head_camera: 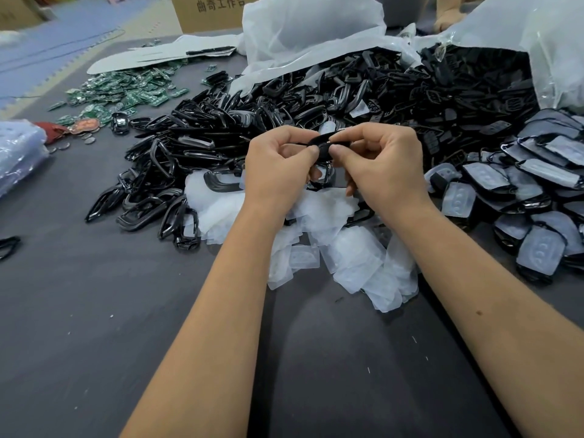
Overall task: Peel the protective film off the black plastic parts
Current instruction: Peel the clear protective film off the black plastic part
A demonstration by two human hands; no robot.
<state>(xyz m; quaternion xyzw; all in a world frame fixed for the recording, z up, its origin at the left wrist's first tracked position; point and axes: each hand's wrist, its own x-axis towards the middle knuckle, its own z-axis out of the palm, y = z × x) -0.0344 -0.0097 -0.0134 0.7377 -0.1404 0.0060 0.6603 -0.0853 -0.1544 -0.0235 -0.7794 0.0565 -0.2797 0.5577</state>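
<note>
My left hand (278,162) and my right hand (382,162) hold one black plastic part (322,145) between them above the table, thumbs pinching its near edge. Part of it is hidden by my fingers, so I cannot tell whether film is on it. Beneath my hands lies a heap of peeled clear film pieces (341,248). A pile of bare black frames (177,172) spreads to the left. Black parts with whitish film on them (537,197) are stacked on the right.
A large mound of black parts (395,90) spills from white plastic bags (316,30) at the back. Green circuit boards (126,93) lie at the far left, a cardboard box (215,11) behind. The dark grey table (126,311) stretches toward me.
</note>
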